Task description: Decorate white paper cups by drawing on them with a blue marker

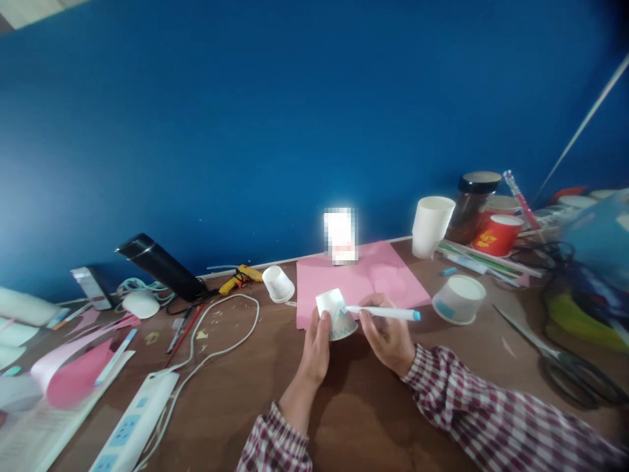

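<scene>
My left hand (317, 347) is closed on a small white paper cup (339, 314), which is tilted with its rim toward the lower right. Bluish marks show on the cup's side. Between the fingers of my right hand (388, 334) is a white marker (393, 313) with a light blue end. The marker's tip meets the cup's side, or comes very near it. Behind both hands lies a pink sheet of paper (314, 275), with a bright, blurred-out screen (340, 233) standing on it against the blue wall.
To the left are another small cup (278, 285), a yellow glue gun (240, 278), a white cable and a power strip (135, 419). On the right stand an upturned paper cup (459, 300), stacked white cups (432, 226), a red cup (498, 236) and large scissors (560, 360).
</scene>
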Motion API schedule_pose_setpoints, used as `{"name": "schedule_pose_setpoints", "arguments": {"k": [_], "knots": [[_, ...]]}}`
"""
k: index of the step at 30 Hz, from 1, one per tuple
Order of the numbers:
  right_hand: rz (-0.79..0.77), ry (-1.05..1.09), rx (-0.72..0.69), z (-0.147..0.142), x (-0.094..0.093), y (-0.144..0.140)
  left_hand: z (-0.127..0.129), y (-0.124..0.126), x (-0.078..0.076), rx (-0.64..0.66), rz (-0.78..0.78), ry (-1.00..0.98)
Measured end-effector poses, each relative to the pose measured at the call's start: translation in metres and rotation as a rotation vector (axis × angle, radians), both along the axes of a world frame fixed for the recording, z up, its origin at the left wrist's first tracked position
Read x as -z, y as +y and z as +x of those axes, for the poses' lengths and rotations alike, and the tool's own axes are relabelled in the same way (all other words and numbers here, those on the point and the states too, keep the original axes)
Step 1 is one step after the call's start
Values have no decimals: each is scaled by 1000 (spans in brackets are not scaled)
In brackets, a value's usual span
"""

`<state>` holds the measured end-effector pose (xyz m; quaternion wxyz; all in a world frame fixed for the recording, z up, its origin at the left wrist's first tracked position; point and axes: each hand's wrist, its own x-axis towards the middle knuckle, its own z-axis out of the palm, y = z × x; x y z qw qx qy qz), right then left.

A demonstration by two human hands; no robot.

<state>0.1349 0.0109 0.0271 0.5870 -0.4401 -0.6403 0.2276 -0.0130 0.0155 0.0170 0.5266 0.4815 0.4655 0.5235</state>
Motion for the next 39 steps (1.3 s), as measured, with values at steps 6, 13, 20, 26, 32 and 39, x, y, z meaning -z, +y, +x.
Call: {"name": "schedule_pose_setpoints", "arguments": {"k": [6,13,20,26,32,39], "knots": [[-13,20,-17,-1,1,0,0,1,2,55,6,-12],[9,-23,9,-1,-2,0,0,0,-1,19,17,39],[2,-40,1,0,-2,-1,1,0,-2,59,38,38],[8,-32,5,0,-2,0,0,-1,-5,59,54,79],[-1,-28,-5,0,-4,0,-1,-1,-4,37,43,106],[11,-39,3,0,-4,-1,0,-1,-7,29,47,107]]}}
